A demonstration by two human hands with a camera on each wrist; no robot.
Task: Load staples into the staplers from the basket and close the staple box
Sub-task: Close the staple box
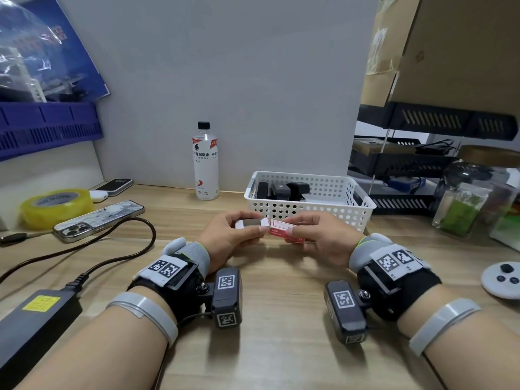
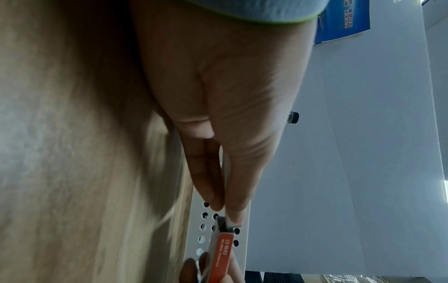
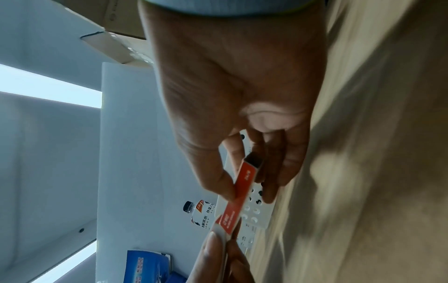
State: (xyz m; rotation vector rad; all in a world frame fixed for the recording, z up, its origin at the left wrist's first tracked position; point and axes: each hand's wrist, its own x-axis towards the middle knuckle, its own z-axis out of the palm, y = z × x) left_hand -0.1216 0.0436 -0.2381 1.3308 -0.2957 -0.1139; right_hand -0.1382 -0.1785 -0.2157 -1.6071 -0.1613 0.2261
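My left hand (image 1: 256, 222) pinches the white inner tray (image 1: 250, 223) of the staple box, with grey staples showing in it. My right hand (image 1: 292, 226) pinches the red outer sleeve (image 1: 282, 231). The tray's right end meets the sleeve's left mouth, and most of the tray is outside it. In the left wrist view, the left hand (image 2: 225, 210) holds the tray (image 2: 229, 225) against the sleeve (image 2: 224, 250). In the right wrist view, the right hand (image 3: 247, 191) holds the sleeve (image 3: 243, 183), whose near end is open. Black staplers (image 1: 287, 190) lie in the white basket (image 1: 332, 205) just behind the hands.
A drink bottle (image 1: 206, 164) stands left of the basket. A phone (image 1: 98, 220), a yellow tape roll (image 1: 56, 206), a power brick (image 1: 33, 319) and its cable lie at the left. At the right are a glass jar (image 1: 478, 192), black shelf trays (image 1: 408, 164) and a white round controller (image 1: 503, 280).
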